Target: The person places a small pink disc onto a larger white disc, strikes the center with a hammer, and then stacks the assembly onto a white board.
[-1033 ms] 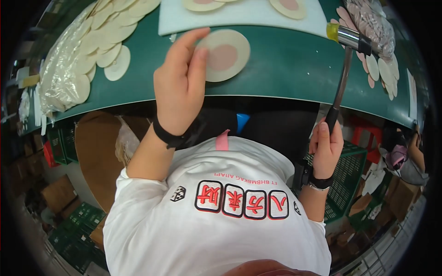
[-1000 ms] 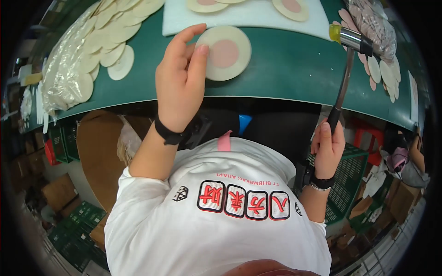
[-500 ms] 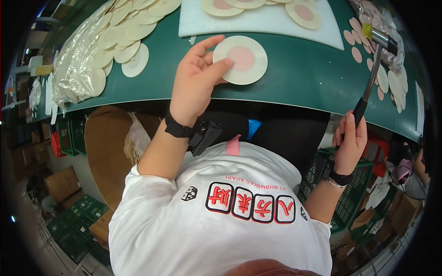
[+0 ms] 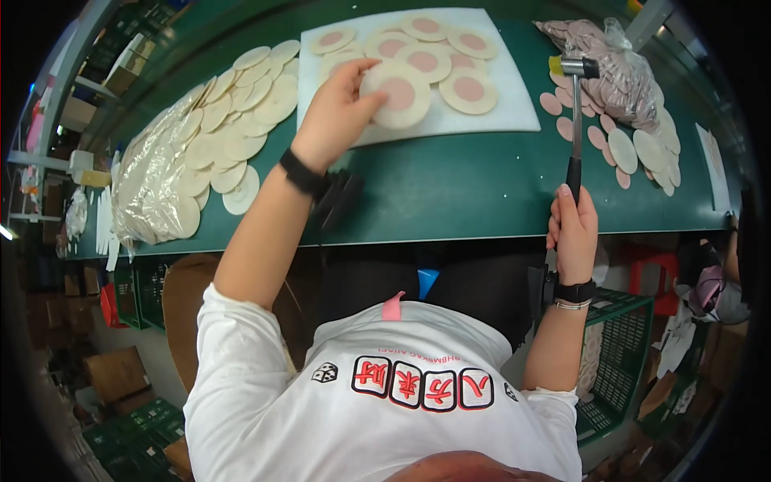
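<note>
A cream disc with a pink round centre is pinched at its left edge by my left hand, thumb on top. It is held over the near part of a white foam sheet, where several similar pink-centred discs lie loosely, some overlapping. My right hand is wrapped round the black grip of a small mallet. The mallet has a metal shaft and a head with one yellow and one black end. Its head points away from me, over the loose pink discs on the right.
On the left, plain cream discs spill from a clear plastic bag. Small pink discs and a clear bag of them lie far right, beside more cream discs. The green table's near edge runs before me.
My left hand has carried the disc forward from the bare green tabletop to over the foam sheet. The mallet in my right hand has swung more upright. The view has shifted, showing more of the table.
</note>
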`<move>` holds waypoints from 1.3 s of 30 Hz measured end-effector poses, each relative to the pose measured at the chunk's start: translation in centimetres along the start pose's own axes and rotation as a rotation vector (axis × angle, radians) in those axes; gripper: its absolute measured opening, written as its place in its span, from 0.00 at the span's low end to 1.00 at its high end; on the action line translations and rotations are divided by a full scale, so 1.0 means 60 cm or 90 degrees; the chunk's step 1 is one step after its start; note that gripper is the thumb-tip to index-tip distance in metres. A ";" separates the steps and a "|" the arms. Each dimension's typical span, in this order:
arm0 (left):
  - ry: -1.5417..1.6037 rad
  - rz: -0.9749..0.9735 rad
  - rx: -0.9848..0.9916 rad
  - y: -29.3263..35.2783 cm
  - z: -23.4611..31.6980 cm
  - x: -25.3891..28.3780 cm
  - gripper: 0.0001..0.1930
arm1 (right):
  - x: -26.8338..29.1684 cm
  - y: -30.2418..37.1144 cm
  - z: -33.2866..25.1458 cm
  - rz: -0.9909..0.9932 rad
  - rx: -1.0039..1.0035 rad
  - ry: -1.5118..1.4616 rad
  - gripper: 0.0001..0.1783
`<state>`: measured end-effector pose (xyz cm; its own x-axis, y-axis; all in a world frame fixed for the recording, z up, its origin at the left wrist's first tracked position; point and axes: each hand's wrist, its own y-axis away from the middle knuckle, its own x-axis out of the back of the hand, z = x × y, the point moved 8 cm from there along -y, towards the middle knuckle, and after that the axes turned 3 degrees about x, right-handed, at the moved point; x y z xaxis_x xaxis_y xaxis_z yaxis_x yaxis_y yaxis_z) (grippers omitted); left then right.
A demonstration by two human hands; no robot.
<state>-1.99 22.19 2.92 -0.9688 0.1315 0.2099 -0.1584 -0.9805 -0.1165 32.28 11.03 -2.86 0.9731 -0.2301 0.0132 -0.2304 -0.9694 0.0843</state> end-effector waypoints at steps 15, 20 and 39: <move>-0.593 0.182 -0.076 0.209 0.031 0.115 0.23 | 0.001 -0.004 0.013 -0.013 0.035 0.057 0.08; -0.816 0.328 0.053 0.292 -0.013 0.229 0.25 | 0.003 -0.005 0.006 -0.017 0.023 0.052 0.08; -0.803 0.154 -0.023 0.346 -0.011 0.158 0.21 | -0.016 -0.049 -0.075 -0.030 0.264 0.483 0.23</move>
<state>-14.62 3.16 1.87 -0.1265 -0.2969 0.9465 -0.0292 -0.9526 -0.3027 32.07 14.49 1.36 0.6893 -0.2139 0.6921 -0.0303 -0.9631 -0.2674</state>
